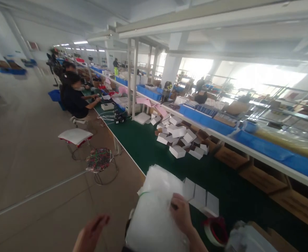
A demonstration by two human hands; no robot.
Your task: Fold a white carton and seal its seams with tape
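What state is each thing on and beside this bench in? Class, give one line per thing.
right hand: resting on the plastic bags.
left hand: open, off the bench, holding nothing.
plastic bags: stacked, overhanging the bench edge.
tape roll: lying flat.
white boxes: heaped loosely.
stool: unoccupied.

Bright window glare upper right; motion blur throughout, wide-angle distortion at edges.
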